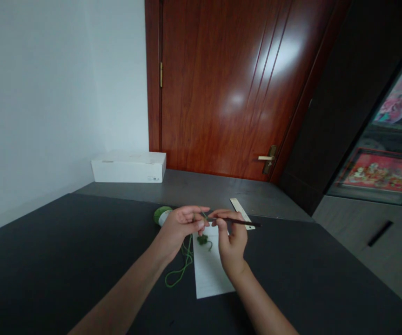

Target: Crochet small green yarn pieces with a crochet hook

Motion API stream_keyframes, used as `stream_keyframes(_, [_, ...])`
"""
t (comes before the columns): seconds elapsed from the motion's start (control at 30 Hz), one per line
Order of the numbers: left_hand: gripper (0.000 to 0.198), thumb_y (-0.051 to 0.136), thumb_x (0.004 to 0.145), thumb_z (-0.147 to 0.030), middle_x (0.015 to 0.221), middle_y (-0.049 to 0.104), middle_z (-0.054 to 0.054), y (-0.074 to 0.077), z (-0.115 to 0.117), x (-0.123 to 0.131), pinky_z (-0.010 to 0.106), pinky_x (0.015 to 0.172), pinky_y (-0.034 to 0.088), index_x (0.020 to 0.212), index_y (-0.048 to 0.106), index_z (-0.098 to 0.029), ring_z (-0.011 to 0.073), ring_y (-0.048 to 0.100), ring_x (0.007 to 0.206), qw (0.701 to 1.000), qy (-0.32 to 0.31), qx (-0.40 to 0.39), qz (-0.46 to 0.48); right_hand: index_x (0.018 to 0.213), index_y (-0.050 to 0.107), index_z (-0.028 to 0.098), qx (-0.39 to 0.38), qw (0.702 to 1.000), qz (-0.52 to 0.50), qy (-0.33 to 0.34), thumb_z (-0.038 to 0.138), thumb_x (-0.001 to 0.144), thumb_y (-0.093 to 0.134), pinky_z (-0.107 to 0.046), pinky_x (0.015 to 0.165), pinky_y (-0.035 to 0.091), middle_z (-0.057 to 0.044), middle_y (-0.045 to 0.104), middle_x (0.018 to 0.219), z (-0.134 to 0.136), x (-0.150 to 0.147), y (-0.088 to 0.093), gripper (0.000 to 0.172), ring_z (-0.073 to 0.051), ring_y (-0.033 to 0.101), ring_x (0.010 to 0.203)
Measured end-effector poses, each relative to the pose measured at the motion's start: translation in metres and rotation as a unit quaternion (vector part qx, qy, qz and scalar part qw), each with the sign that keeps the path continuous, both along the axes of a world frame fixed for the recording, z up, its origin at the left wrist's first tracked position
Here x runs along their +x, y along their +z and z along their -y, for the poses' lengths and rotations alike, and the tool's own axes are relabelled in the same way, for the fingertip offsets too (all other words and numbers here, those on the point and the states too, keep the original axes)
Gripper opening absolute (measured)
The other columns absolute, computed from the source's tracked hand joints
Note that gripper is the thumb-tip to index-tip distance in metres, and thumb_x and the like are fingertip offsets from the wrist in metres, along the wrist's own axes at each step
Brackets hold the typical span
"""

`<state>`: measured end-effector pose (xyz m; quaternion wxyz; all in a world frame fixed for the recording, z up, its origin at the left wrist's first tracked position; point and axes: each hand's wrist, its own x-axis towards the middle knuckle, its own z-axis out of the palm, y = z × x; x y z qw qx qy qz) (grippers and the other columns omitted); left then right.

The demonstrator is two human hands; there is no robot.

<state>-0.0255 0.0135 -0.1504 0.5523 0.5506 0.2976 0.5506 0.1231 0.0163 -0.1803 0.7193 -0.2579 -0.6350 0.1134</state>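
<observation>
Hands close together above the desk (64,260): right hand (231,237) grips a dark crochet hook (237,222), left hand (182,230) pinches green yarn (187,253) near its tip. Yarn ball (162,215) sits just beside left hand. Swatch (203,239) lies on paper (208,272). Ruler (241,211) lies behind the hook. White box (128,167) stands beyond, closed, contents unseen.

Crochet hook (237,222) in right fingers (222,229)
</observation>
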Motion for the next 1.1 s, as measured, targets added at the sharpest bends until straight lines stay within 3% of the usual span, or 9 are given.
stream_keyframes(0.13, [0.029, 0.077, 0.072, -0.015, 0.072, 0.069, 0.004, 0.0, -0.006, -0.006, 0.027, 0.058, 0.044, 0.1, 0.074, -0.01, 0.0121, 0.056, 0.06, 1.0, -0.015, 0.001, -0.009, 0.091, 0.055, 0.024, -0.104, 0.98, -0.107, 0.133, 0.031, 0.096, 0.057, -0.03, 0.063, 0.05, -0.001, 0.069, 0.084, -0.003, -0.004, 0.004, 0.009, -0.014, 0.062, 0.062])
stream_keyframes(0.27, [0.031, 0.076, 0.071, -0.014, 0.074, 0.069, 0.006, -0.002, -0.009, -0.009, 0.027, 0.057, 0.043, 0.101, 0.074, -0.01, 0.0136, 0.057, 0.062, 0.999, -0.036, -0.009, -0.015, 0.087, 0.053, 0.023, -0.154, 0.949, -0.156, 0.226, 0.036, 0.093, 0.062, -0.027, 0.059, 0.048, 0.001, 0.069, 0.074, -0.011, -0.006, 0.005, 0.017, -0.013, 0.061, 0.056])
stream_keyframes(0.53, [0.03, 0.078, 0.068, -0.015, 0.073, 0.07, 0.007, -0.003, -0.01, -0.014, 0.026, 0.056, 0.042, 0.097, 0.075, -0.01, 0.0119, 0.056, 0.058, 0.998, -0.051, -0.033, -0.012, 0.085, 0.053, 0.023, -0.195, 0.918, -0.199, 0.281, 0.039, 0.088, 0.067, -0.026, 0.059, 0.046, 0.002, 0.068, 0.07, -0.015, -0.005, 0.001, 0.022, -0.013, 0.059, 0.056])
stream_keyframes(0.73, [0.031, 0.078, 0.068, -0.013, 0.07, 0.069, 0.005, 0.001, -0.007, -0.01, 0.026, 0.058, 0.044, 0.098, 0.075, -0.009, 0.0121, 0.058, 0.059, 0.999, -0.042, -0.014, -0.002, 0.082, 0.052, 0.023, -0.268, 0.845, -0.25, 0.389, 0.041, 0.081, 0.075, -0.025, 0.055, 0.042, 0.003, 0.063, 0.071, -0.014, -0.01, 0.001, 0.029, -0.012, 0.054, 0.057])
stream_keyframes(0.83, [0.033, 0.078, 0.069, -0.013, 0.067, 0.067, 0.002, -0.001, -0.007, -0.007, 0.026, 0.058, 0.045, 0.102, 0.074, -0.01, 0.0127, 0.06, 0.058, 0.999, -0.031, 0.002, 0.012, 0.079, 0.051, 0.023, -0.283, 0.818, -0.274, 0.418, 0.037, 0.078, 0.078, -0.022, 0.051, 0.037, 0.006, 0.052, 0.063, -0.013, -0.014, 0.0, 0.031, -0.01, 0.047, 0.054])
stream_keyframes(0.93, [0.033, 0.079, 0.07, -0.015, 0.07, 0.069, 0.004, -0.005, -0.01, -0.005, 0.026, 0.059, 0.046, 0.102, 0.074, -0.01, 0.0136, 0.062, 0.06, 0.999, -0.035, 0.001, 0.02, 0.076, 0.051, 0.022, -0.29, 0.808, -0.281, 0.43, 0.036, 0.083, 0.075, -0.019, 0.048, 0.031, 0.008, 0.045, 0.055, -0.013, -0.018, -0.001, 0.029, -0.007, 0.039, 0.049])
stream_keyframes(1.1, [0.034, 0.08, 0.068, -0.013, 0.079, 0.073, 0.008, -0.007, -0.011, -0.005, 0.027, 0.068, 0.049, 0.102, 0.075, -0.01, 0.016, 0.066, 0.071, 0.999, -0.023, -0.02, 0.041, 0.073, 0.049, 0.021, -0.285, 0.806, -0.291, 0.43, 0.036, 0.085, 0.073, -0.02, 0.051, 0.034, 0.004, 0.058, 0.063, -0.013, -0.019, -0.002, 0.031, -0.008, 0.043, 0.053])
